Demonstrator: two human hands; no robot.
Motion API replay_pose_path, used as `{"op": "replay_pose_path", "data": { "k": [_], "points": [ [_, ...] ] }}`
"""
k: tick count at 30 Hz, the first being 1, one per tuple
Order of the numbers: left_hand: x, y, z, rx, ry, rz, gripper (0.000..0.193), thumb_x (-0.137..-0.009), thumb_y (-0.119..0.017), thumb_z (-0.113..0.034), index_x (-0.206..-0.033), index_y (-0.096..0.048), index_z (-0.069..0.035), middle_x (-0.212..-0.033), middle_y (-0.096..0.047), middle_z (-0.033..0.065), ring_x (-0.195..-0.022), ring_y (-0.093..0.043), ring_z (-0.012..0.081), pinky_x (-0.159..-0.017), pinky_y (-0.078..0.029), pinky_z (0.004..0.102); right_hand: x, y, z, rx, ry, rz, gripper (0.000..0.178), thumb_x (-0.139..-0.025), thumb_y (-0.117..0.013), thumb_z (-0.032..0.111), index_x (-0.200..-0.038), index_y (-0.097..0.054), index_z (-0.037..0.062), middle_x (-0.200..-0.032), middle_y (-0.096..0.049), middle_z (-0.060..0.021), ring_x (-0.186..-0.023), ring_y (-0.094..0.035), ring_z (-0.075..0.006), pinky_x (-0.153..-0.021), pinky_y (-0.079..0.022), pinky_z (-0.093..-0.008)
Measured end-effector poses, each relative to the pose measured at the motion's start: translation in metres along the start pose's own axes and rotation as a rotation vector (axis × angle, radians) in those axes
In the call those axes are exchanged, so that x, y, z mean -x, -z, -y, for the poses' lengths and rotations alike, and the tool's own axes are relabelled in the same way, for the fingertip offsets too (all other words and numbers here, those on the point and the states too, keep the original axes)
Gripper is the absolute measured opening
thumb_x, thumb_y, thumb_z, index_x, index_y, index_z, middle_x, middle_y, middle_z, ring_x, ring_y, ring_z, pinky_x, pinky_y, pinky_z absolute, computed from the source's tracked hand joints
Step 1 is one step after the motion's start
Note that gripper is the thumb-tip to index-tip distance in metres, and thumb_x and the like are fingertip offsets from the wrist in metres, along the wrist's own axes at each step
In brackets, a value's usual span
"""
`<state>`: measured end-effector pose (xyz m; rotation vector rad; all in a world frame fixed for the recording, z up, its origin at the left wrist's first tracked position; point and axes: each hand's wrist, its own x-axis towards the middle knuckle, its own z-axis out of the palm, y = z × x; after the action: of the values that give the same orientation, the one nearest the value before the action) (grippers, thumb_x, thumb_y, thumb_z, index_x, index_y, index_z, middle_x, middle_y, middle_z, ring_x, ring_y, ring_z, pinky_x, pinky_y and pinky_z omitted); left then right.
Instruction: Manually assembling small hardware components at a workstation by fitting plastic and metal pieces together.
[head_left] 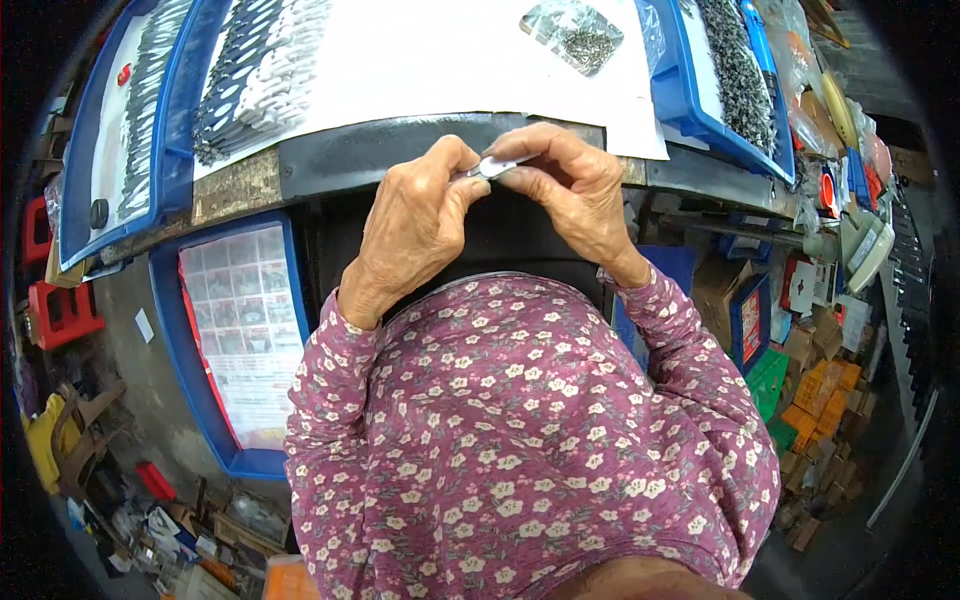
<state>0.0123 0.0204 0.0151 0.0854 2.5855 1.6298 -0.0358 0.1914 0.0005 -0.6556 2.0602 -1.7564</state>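
Note:
Just in front of the table's edge, my two hands meet over a small white and silver part (pixel 491 167) with a rounded middle. My left hand (pixel 412 222) pinches its left end between thumb and finger. The right end is between the thumb and forefinger of my right hand (pixel 578 195). Its exact kind is too small to make out, and my fingertips cover both ends. Beyond my hands lies a white sheet (pixel 430 65) on the table, with rows of dark and white flat parts (pixel 262 85) at its left.
A clear bag of small metal pieces (pixel 588 47) lies on the sheet. Blue trays hold metal parts (pixel 150 100) at the left and small dark parts (pixel 740 80) at the right. Below the table's left side is another blue tray (pixel 180 330). Cardboard boxes (pixel 722 295) crowd the right.

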Motion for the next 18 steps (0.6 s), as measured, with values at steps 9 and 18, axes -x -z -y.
{"op": "replay_pose_path", "data": {
  "k": [9, 18],
  "points": [
    [0.034, -0.009, 0.018, -0.274, -0.160, 0.117, 0.010, -0.077, -0.056, -0.005, -0.083, -0.049, -0.002, -0.069, -0.052, 0.0127, -0.058, -0.055, 0.0291, -0.050, -0.042, 0.0361, 0.037, -0.014, -0.003, -0.044, -0.247, 0.128, 0.021, -0.083, -0.055, -0.001, -0.104, -0.056, -0.0044, -0.091, -0.061, -0.0087, -0.079, -0.060, -0.0122, -0.068, -0.050, -0.0224],
    [0.051, -0.031, 0.022, -0.540, -0.326, 0.247, 0.011, -0.073, -0.054, -0.010, -0.079, -0.048, -0.003, -0.065, -0.049, 0.0068, -0.058, -0.055, 0.0183, -0.048, -0.045, 0.0276, 0.064, -0.013, -0.013, -0.368, -0.625, 0.130, 0.016, -0.083, -0.058, 0.004, -0.096, -0.057, -0.0044, -0.073, -0.060, -0.0049, -0.063, -0.055, -0.0074, -0.059, -0.045, -0.0180]
  ]
}}
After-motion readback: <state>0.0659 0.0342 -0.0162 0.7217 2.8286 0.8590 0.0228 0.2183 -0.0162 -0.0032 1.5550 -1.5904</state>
